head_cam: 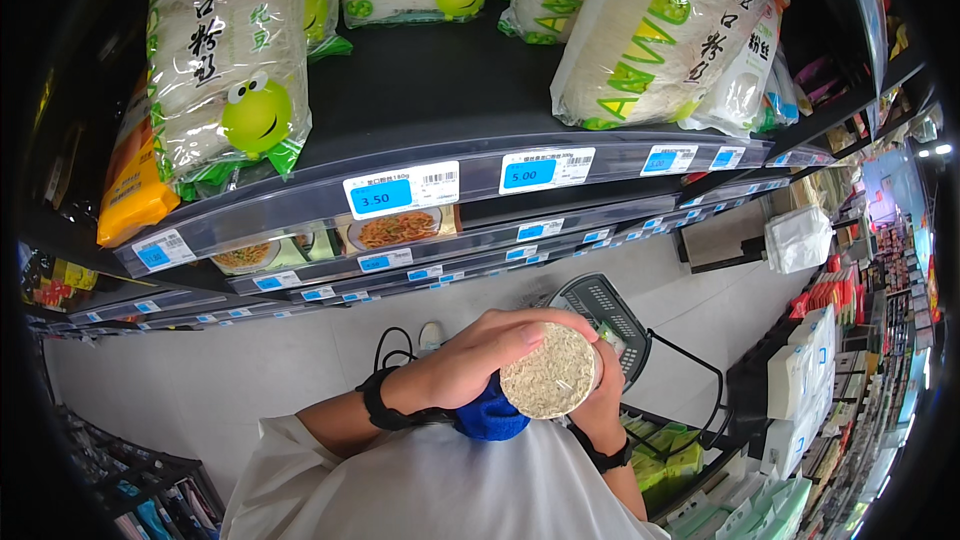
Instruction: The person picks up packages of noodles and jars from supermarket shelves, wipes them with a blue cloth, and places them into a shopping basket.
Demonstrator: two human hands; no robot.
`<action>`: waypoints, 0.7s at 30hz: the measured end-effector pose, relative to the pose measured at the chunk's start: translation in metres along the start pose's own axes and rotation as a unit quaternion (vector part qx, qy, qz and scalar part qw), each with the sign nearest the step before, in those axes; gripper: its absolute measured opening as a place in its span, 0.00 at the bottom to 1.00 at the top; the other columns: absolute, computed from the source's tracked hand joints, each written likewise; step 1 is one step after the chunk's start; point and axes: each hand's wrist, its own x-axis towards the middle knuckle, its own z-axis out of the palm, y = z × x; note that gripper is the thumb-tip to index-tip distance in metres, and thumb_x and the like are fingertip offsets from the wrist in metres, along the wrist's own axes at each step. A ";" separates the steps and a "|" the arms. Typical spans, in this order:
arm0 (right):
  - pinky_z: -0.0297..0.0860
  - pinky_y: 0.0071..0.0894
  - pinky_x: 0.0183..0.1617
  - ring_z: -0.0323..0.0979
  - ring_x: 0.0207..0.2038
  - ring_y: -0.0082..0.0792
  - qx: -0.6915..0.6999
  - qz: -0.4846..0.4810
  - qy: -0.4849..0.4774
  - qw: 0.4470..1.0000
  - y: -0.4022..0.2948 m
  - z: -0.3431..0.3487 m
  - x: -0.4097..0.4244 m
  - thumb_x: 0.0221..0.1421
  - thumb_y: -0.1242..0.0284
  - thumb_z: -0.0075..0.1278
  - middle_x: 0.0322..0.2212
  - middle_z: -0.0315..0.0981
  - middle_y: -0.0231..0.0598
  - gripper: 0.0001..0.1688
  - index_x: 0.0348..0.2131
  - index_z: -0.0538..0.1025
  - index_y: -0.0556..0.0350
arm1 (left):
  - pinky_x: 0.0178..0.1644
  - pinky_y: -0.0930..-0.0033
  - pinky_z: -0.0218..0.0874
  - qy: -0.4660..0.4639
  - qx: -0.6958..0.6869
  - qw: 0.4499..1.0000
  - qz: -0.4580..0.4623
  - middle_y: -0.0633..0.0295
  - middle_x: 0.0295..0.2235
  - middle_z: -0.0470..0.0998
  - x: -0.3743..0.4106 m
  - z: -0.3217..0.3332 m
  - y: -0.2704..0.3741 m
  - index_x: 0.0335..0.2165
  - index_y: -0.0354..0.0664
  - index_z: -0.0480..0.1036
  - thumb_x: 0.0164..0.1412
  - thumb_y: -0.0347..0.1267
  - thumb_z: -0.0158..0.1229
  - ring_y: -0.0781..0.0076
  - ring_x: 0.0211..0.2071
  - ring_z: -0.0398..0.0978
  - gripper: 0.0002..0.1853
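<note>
Both hands hold a round container (pixel 550 370) close to my chest, its flat clear end turned up and showing pale flakes or grains. My left hand (pixel 487 351) comes from the picture's left, thumb over the container's rim and fingers around its far side. From the other side, my right hand (pixel 606 390) wraps the container, with its fingers partly hidden behind it. A blue cloth-like item (pixel 491 411) lies just under the container, against my white shirt. Beyond the hands, a shelf edge (pixel 420 157) with price tags carries bags of glass noodles (pixel 232 67).
A dark shopping basket or cart (pixel 604 322) with a black handle stands on the grey floor just past my hands. More noodle bags (pixel 660 37) stand at the upper right. Lower shelves hold boxed food (pixel 397 229). Stacked goods (pixel 802 382) line the right side; a low rack (pixel 150 480) is at lower left.
</note>
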 end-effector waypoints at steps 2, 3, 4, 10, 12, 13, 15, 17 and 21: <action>0.67 0.38 0.43 0.71 0.38 0.51 -0.003 -0.005 0.000 1.000 0.000 0.000 0.000 0.29 0.71 0.69 0.35 0.71 0.48 0.33 0.38 0.70 0.61 | 0.57 0.64 0.58 -0.001 0.004 1.000 -0.001 0.47 0.50 0.70 0.001 -0.001 0.000 0.50 0.27 0.66 0.66 0.44 0.35 0.59 0.52 0.69 0.30; 0.67 0.38 0.43 0.71 0.38 0.51 -0.004 -0.008 0.000 1.000 -0.001 -0.001 0.000 0.29 0.71 0.69 0.35 0.71 0.48 0.33 0.38 0.70 0.61 | 0.57 0.64 0.58 0.001 0.003 1.000 -0.001 0.47 0.50 0.70 0.001 -0.001 -0.001 0.50 0.27 0.66 0.66 0.44 0.35 0.59 0.52 0.69 0.30; 0.67 0.38 0.43 0.71 0.38 0.51 -0.010 -0.006 -0.001 1.000 -0.002 -0.001 0.001 0.29 0.71 0.69 0.35 0.72 0.48 0.33 0.38 0.70 0.61 | 0.57 0.64 0.58 0.002 0.001 1.000 -0.002 0.47 0.50 0.70 0.001 -0.001 -0.001 0.50 0.27 0.66 0.66 0.44 0.35 0.60 0.52 0.69 0.30; 0.68 0.37 0.44 0.72 0.38 0.49 -0.011 -0.002 -0.002 1.000 -0.001 -0.002 0.000 0.30 0.73 0.69 0.36 0.72 0.48 0.34 0.40 0.70 0.61 | 0.58 0.64 0.57 0.000 -0.009 1.000 -0.003 0.47 0.51 0.69 0.002 0.001 -0.003 0.50 0.27 0.65 0.65 0.45 0.36 0.60 0.53 0.68 0.30; 0.68 0.37 0.44 0.72 0.38 0.48 -0.002 -0.002 -0.001 1.000 0.002 -0.002 -0.002 0.30 0.73 0.69 0.36 0.72 0.48 0.34 0.40 0.70 0.61 | 0.58 0.64 0.56 -0.002 -0.026 1.000 -0.002 0.47 0.52 0.68 0.002 0.002 -0.005 0.51 0.27 0.65 0.64 0.45 0.38 0.60 0.53 0.67 0.30; 0.68 0.37 0.44 0.72 0.39 0.48 0.002 -0.001 0.000 1.000 0.004 -0.001 -0.002 0.30 0.74 0.69 0.36 0.72 0.48 0.34 0.40 0.70 0.61 | 0.58 0.64 0.56 -0.002 -0.040 0.999 -0.006 0.47 0.53 0.68 0.001 0.003 -0.005 0.51 0.27 0.65 0.63 0.45 0.38 0.60 0.54 0.67 0.31; 0.68 0.37 0.44 0.72 0.39 0.48 0.010 0.000 0.002 1.000 0.007 -0.001 -0.003 0.30 0.74 0.69 0.36 0.72 0.48 0.35 0.40 0.70 0.61 | 0.59 0.64 0.55 -0.002 -0.050 0.999 -0.013 0.47 0.53 0.67 0.001 0.004 -0.005 0.51 0.27 0.64 0.62 0.45 0.39 0.60 0.54 0.66 0.31; 0.68 0.36 0.44 0.72 0.38 0.48 0.012 0.003 -0.001 1.000 0.008 -0.001 -0.004 0.29 0.74 0.69 0.36 0.72 0.47 0.35 0.40 0.70 0.61 | 0.59 0.63 0.55 -0.001 -0.043 0.999 -0.019 0.47 0.54 0.67 0.002 0.005 -0.002 0.52 0.27 0.64 0.61 0.44 0.40 0.60 0.55 0.66 0.31; 0.68 0.36 0.44 0.72 0.38 0.48 0.029 0.020 -0.001 0.999 0.011 0.000 -0.006 0.29 0.74 0.69 0.36 0.72 0.47 0.35 0.40 0.70 0.62 | 0.60 0.63 0.54 -0.015 -0.028 0.999 -0.011 0.47 0.54 0.67 0.001 0.004 -0.003 0.52 0.27 0.64 0.61 0.45 0.39 0.60 0.55 0.66 0.32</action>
